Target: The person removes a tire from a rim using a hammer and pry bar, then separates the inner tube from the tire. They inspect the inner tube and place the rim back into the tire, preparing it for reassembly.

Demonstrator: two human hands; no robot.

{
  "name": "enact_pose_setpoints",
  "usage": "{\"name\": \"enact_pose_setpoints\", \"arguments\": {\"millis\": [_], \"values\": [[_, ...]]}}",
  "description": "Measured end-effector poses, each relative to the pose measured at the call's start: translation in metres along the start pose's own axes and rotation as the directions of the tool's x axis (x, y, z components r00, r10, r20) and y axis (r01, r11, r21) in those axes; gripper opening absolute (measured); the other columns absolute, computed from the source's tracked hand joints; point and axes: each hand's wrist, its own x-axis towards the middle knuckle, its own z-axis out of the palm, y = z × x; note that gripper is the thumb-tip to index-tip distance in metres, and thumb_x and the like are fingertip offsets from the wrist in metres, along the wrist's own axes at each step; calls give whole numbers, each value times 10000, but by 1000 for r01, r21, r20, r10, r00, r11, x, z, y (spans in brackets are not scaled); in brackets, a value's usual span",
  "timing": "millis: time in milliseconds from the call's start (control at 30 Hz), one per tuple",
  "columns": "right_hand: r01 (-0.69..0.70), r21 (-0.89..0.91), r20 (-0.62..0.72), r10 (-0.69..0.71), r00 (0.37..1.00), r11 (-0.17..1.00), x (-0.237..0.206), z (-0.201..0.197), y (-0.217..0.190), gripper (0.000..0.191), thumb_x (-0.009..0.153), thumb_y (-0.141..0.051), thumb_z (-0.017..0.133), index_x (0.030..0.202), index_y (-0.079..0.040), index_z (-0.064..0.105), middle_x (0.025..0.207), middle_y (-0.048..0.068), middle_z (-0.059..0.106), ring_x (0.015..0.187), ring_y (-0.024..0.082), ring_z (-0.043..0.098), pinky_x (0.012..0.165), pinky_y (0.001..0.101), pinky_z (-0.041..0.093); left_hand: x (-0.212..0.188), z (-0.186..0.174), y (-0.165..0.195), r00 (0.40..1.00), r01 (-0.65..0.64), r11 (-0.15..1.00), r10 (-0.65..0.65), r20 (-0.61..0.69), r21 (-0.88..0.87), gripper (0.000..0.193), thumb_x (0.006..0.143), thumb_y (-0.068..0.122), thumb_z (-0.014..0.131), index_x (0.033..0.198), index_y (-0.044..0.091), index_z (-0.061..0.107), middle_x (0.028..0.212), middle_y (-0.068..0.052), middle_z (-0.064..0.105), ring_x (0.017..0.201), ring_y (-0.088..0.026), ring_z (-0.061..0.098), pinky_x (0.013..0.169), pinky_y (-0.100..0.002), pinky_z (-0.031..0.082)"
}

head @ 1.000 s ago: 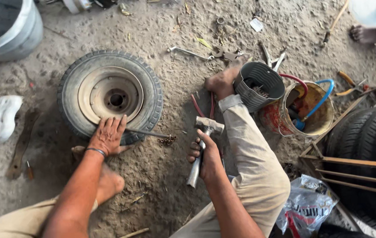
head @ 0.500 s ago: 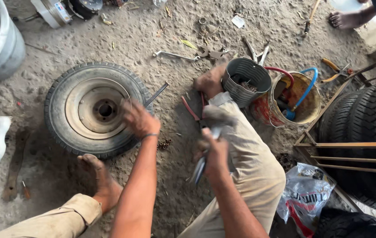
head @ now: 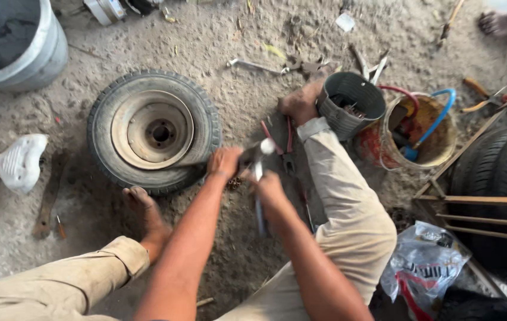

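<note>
right hand (head: 270, 189): fingers wrapped around the handle of a hammer (head: 257, 172), head up near the left hand, shaft pointing back toward the person; motion-blurred.
left hand (head: 223, 162): fingers curled, at the tyre's near-right edge, just beside the hammer head; blurred, so cannot tell if it pinches anything.
change: a second ago the left hand lay spread flat on the ground by the tyre; now it is lifted and drawn in to meet the hammer, so both hands work at one spot.
wheel (head: 154, 132): small tyre on a rusty rim, flat on the dirt floor, touching the left hand's side.
left foot (head: 145, 208): bare, against the tyre's near edge.
pliers (head: 283, 142): red handles, on the ground beyond the hands.
dark basket (head: 351, 106): by the right foot.
orange bucket (head: 420, 131): holds hoses, right of the basket.
</note>
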Motion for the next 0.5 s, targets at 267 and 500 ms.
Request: {"name": "enact_pose_setpoints", "arguments": {"millis": [267,500], "values": [[-3,668,-7,10,1000,744,-37,-63,-40,237,912,-336,663,889,-141,531,649,-17,522,484,99,485,420,271,413,-54,-49,-2,992,-121,990,120,29,68,184,716,8,632,872,105,624,877,-135,698,950,-373,658,843,-510,479],[-3,461,-142,77,987,887,-44,-7,-1,230,872,-274,646,945,-57,673,642,12,574,476,149,516,397,347,402,-52,-40,0,997,-39,993,31,70,111,101,765,66,647,843,126,665,892,-140,716,951,-374,664,846,-510,464]]}}
